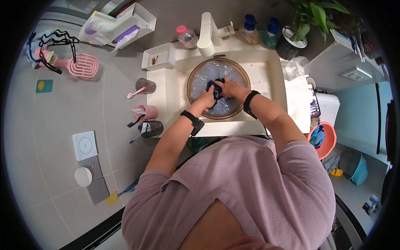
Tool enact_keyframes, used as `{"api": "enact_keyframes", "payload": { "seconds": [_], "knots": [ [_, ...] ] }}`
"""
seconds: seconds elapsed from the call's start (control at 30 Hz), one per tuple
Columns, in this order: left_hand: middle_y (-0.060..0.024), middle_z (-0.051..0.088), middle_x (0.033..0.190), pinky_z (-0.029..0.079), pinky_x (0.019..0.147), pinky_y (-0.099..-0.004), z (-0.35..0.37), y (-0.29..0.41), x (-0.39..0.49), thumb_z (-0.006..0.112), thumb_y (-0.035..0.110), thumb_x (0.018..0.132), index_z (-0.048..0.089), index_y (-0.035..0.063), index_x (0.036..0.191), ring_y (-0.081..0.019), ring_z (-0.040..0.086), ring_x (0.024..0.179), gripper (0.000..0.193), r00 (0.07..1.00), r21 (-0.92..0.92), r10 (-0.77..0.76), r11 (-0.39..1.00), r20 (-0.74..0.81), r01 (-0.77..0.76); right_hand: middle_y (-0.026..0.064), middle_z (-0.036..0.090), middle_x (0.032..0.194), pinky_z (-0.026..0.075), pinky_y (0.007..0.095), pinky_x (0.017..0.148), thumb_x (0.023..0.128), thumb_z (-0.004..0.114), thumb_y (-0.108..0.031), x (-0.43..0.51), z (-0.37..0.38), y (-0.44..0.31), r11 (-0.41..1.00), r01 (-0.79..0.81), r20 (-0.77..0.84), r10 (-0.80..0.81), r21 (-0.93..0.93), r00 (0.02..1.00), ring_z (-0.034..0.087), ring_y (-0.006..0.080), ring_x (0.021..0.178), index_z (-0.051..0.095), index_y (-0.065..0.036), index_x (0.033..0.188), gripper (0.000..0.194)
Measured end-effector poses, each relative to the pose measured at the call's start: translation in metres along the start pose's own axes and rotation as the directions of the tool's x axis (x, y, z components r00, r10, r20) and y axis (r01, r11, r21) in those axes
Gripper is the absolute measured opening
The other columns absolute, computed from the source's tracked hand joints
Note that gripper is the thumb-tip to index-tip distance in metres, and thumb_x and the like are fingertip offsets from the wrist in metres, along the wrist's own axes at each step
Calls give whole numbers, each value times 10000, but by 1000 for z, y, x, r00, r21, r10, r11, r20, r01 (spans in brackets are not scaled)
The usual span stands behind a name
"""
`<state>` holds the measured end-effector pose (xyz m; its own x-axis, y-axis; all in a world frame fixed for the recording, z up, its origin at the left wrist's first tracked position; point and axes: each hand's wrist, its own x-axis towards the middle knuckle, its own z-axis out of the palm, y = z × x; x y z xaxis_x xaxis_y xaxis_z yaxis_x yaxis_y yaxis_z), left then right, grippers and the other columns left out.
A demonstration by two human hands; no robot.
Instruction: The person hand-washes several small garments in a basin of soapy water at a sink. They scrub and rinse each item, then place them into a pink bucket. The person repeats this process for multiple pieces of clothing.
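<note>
A round basin with a brown rim (189, 84) stands in the white sink, holding cloudy, sudsy water. Dark navy cloth (217, 90) lies bunched in the middle of that water. My left hand (207, 98) is on the cloth's lower left side, its fingers pressed against the fabric. From the right, my right hand (229, 87) reaches onto the same cloth, thumb and fingers spread over it. Whether either hand grips a fold cannot be made out. Both wrists wear black bands.
The white faucet (206, 40) rises behind the basin. A pink-capped bottle (187, 37), two blue-capped pump bottles (249, 29) and a potted plant (292, 40) line the back. Cups with toothbrushes (147, 112) stand left. An orange basin (330, 140) with clothes and a phone (314, 101) are right.
</note>
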<state>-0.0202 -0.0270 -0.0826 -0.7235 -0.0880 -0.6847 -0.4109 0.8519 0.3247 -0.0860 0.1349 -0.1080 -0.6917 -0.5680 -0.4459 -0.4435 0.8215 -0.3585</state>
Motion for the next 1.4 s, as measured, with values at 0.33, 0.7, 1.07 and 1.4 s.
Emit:
{"api": "enact_keyframes", "payload": {
  "seconds": [0.33,0.7,1.07,1.4],
  "knots": [
    [-63,567,939,479,579,-321,-3,-21,51,480,495,927,548,160,1055,-197,540,717,365,980,-973,29,-113,199,201,282,649,934,490,467,795,831,602,-388,-4,-28,-55,558,92,-265,238,825,934,634,405,892,611,29,1023,459],
    [-116,628,1041,518,684,-428,-3,8,24,486,492,928,558,89,1170,-255,618,944,476,992,-961,-19,251,-126,-117,213,654,746,527,486,695,884,554,-416,-23,-58,-66,947,107,-606,105,303,789,657,388,760,644,-52,852,377],
    [-311,341,1401,597,605,-409,1,-8,-5,669,114,833,168,140,1485,-432,524,1157,823,990,-58,94,994,101,-88,286,423,1299,465,501,910,920,510,-317,10,16,-1,996,-7,-162,21,87,987,563,449,1073,440,-103,1312,452],
    [-30,594,1039,471,723,-400,-10,-24,42,471,579,896,564,182,1055,-213,557,915,438,970,-956,194,-224,147,189,231,651,914,495,408,758,796,621,-392,-11,-28,-80,606,314,-472,115,730,874,640,364,812,630,-16,1023,438]
  ]
}}
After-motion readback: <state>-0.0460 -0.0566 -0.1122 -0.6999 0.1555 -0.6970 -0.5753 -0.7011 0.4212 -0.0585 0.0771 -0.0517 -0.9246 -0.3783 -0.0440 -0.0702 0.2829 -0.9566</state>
